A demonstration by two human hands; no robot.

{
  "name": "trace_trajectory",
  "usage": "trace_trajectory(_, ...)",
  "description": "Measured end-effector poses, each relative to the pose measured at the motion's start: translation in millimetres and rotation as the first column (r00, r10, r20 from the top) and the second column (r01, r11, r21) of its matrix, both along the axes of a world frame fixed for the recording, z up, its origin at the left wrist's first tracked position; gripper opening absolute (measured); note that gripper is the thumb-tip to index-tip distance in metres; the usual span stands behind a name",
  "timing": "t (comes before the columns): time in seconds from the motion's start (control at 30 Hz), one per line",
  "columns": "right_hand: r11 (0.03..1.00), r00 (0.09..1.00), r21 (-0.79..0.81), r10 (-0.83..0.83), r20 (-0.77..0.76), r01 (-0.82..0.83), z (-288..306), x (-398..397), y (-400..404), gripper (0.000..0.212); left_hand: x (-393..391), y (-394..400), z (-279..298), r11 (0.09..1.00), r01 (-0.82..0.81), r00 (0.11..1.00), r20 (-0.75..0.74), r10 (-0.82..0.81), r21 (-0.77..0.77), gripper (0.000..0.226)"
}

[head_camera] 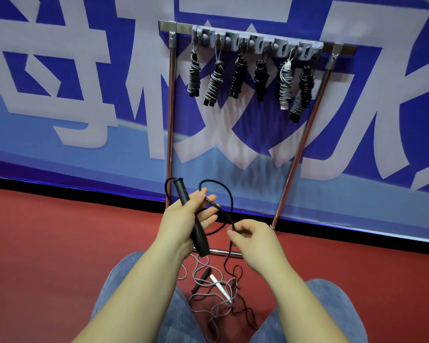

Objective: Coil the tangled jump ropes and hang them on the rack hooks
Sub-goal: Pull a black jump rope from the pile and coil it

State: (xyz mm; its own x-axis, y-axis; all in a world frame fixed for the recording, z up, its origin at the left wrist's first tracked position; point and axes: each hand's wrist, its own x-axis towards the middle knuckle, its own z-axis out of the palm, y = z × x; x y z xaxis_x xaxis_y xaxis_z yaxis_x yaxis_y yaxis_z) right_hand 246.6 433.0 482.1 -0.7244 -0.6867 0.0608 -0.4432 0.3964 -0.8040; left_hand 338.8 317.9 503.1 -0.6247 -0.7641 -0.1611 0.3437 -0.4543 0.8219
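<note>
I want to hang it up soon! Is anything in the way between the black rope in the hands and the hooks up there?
Nothing visible blocks the way from the black rope up to the rack hooks. But coiled ropes already hang along them.

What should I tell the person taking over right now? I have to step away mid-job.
Left hand: gripping two black handles together.
Right hand: pinching the black rope, guiding a loop.
Rack: seven coiled ropes already hang from its hooks.
Floor: a grey rope with a white handle lies tangled with the black rope's slack and a loose black handle.
Left: finish this coil, hang it, then untangle and hang the rest.
</note>
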Motion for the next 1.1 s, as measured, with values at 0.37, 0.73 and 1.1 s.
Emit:
trace_trajectory(0.37,0.716,0.431,-0.513,0.320,0.844,0.472,37,3,1,0.011,-1,11,-12,0.855,0.317,0.925,0.332,-0.183,-0.411,0.010)
trace_trajectory(0.73,0.969,0.868,-0.246,0.098,0.486,0.029,14,-1,1,0.022,-4,6,-13,0.964,0.104,0.977,0.204,-0.053,-0.244,0.011)
trace_trajectory(1.1,0.991,0.997,0.133,0.011,-0.078,-0.001,-12,-9,-2,0.014,-2,-3,4,0.992,0.034,0.997,-0.079,-0.024,0.119,0.010)
